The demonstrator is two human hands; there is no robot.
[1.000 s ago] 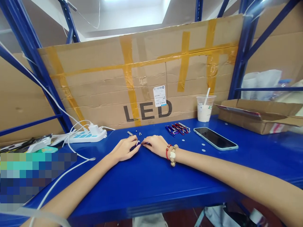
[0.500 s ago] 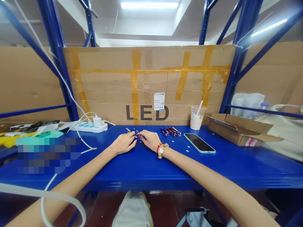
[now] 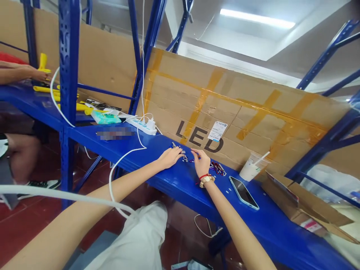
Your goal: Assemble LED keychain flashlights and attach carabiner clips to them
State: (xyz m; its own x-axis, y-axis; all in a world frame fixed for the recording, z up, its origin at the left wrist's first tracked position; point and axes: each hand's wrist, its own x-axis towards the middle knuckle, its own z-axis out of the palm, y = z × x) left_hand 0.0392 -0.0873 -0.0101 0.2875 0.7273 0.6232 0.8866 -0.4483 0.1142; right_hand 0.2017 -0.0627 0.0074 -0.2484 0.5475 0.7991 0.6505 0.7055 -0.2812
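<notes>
My left hand (image 3: 169, 158) rests on the blue shelf top (image 3: 168, 180), its fingers drawn together at a small silver metal part (image 3: 182, 152). What lies under the fingertips is too small to make out. Just past the fingers is a dark metal piece (image 3: 173, 145), and a small silver clip (image 3: 185, 158) lies beside them. My right hand (image 3: 201, 163), with a red string and beaded bracelet at the wrist, hovers to the right with thumb and forefinger apart. Below its fingertips is a small purple piece (image 3: 191, 161). Several red and purple carabiners (image 3: 218, 168) lie in a row right of this hand.
A phone (image 3: 244, 192), a drink cup (image 3: 251, 167) and an open cardboard box (image 3: 298, 198) stand on the right. Leftward are a power strip (image 3: 142, 124) and a white cable (image 3: 123, 154). Another person's hand (image 3: 41, 74) holds something yellow at far left.
The view has swung left and tilted, bringing the other person's arm and yellow items into sight. My hands have moved a little apart, and the small metal parts between them show more.
</notes>
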